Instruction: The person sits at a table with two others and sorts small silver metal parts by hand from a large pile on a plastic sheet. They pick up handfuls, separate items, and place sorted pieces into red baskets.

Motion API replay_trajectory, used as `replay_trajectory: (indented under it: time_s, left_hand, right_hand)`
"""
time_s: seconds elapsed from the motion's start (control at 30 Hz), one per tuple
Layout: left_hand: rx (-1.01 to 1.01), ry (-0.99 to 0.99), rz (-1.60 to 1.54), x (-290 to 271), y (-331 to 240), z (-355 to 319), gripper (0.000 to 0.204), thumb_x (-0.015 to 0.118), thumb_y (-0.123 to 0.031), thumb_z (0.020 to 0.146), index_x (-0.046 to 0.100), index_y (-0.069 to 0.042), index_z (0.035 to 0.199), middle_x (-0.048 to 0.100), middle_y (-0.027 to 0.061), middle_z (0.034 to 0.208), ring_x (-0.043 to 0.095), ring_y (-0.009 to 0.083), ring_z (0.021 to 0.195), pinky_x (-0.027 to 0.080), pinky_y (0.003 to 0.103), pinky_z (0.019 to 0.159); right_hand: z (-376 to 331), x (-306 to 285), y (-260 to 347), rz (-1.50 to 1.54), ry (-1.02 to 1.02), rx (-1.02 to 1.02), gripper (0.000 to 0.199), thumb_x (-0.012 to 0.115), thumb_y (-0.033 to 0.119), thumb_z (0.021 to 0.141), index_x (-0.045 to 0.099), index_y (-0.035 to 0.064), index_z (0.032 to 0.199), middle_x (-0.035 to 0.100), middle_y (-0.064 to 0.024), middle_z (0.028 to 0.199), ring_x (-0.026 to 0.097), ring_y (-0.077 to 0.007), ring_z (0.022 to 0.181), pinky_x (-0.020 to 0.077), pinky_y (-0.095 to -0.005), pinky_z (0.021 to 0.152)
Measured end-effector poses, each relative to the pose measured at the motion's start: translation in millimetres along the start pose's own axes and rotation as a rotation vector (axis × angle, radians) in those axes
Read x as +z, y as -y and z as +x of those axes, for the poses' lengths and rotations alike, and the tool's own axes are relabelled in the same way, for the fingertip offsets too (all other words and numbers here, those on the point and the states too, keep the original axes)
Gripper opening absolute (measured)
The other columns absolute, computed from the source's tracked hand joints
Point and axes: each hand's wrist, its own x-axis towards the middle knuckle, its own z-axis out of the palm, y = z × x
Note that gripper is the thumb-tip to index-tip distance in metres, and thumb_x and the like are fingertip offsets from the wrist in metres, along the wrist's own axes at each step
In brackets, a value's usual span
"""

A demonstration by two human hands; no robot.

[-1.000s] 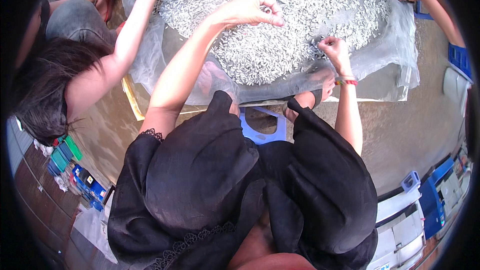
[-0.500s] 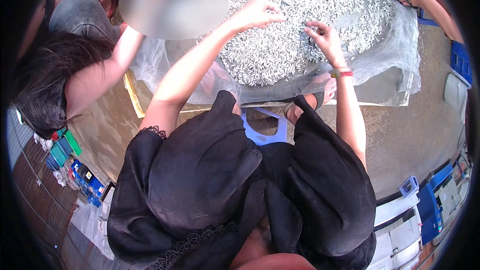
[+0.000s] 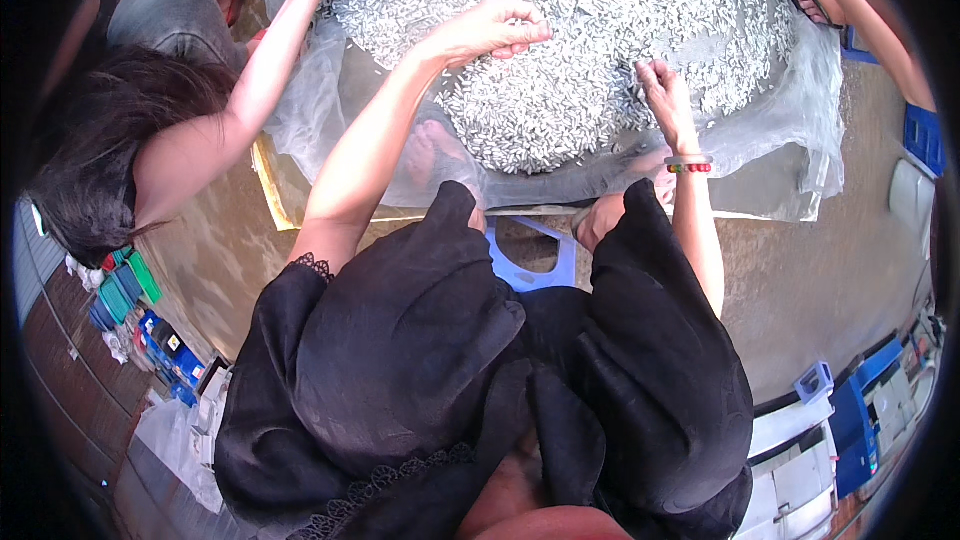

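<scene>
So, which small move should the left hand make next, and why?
Perhaps lower the left hand slightly to the small silvery pieces: it seems to hover over them, they lie thick and loose, and its fingers are bent toward the thumb. Whether it holds one, I cannot tell.

Brown floor [image 3: 800, 290], pale blue plastic stool [image 3: 567, 262]

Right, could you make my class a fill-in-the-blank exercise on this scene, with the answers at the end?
Of the left hand and the right hand, the one higher in the picture is the ____.
The bracelets are on the ____ wrist.
The pile reaches the picture's ____ edge.
The lace-edged cloth is ____.

Missing words: left; right; top; black.
</scene>
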Motion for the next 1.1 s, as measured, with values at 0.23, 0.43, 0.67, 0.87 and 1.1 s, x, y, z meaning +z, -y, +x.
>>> replay_trajectory:
  time_s: [0.23,0.43,0.67,0.87,1.1]
  left_hand:
    - [0.343,0.176,-0.723,-10.1,4.0,-19.9,0.04,0.053,-0.035,0.089,0.042,-0.007,0.062,0.044,0.0096,0.089,0.046,0.0139,0.073,0.039,0.015,0.046]
    - [0.377,0.177,-0.809,-10.3,12.6,-13.3,0.038,0.052,-0.026,0.087,0.038,-0.008,0.056,0.042,0.0096,0.084,0.048,0.0129,0.071,0.038,0.014,0.038]
    - [0.113,-0.035,-0.525,-8.1,15.5,-17.3,0.015,0.059,-0.013,0.083,0.05,-0.006,0.073,0.047,0.0016,0.07,0.04,0.0025,0.048,0.025,0.014,0.035]
    - [0.305,-0.388,0.806,9.0,80.8,1.0,0.016,0.064,-0.018,0.079,0.063,-0.006,0.09,0.059,0.008,0.07,0.058,0.0189,0.063,0.045,0.031,0.059]
    - [0.055,-0.159,0.519,16.5,36.1,2.6,0.022,0.063,-0.023,0.081,0.061,-0.006,0.094,0.055,0.0047,0.065,0.053,0.0151,0.059,0.041,0.026,0.053]
  right_hand:
    - [-26.9,-29.7,47.6,1.709,0.296,0.09,0.02,0.053,0.011,0.083,0.04,0.0052,0.068,0.04,-0.0057,0.072,0.04,-0.0128,0.06,0.0349,-0.0196,0.039]
    - [-10.6,-24.5,55.7,1.708,0.527,0.121,0.018,0.055,0.015,0.086,0.042,0.0073,0.074,0.038,-0.0029,0.066,0.038,-0.0098,0.054,0.0341,-0.0159,0.037]
    - [14.9,54.9,73.3,-0.052,0.366,-0.222,0.021,0.066,0.029,0.078,0.065,0.0081,0.083,0.059,-0.011,0.061,0.058,-0.0224,0.057,0.0456,-0.035,0.059]
    - [2.9,70.0,67.7,-0.498,0.139,-0.541,0.016,0.058,0.02,0.082,0.06,0.004,0.085,0.061,-0.0169,0.074,0.063,-0.0317,0.069,0.0504,-0.0398,0.065]
    - [-15.7,38.5,59.1,-0.362,0.091,-0.326,0.015,0.059,0.017,0.079,0.064,0.0032,0.082,0.064,-0.0157,0.073,0.063,-0.0306,0.065,0.0504,-0.0381,0.059]
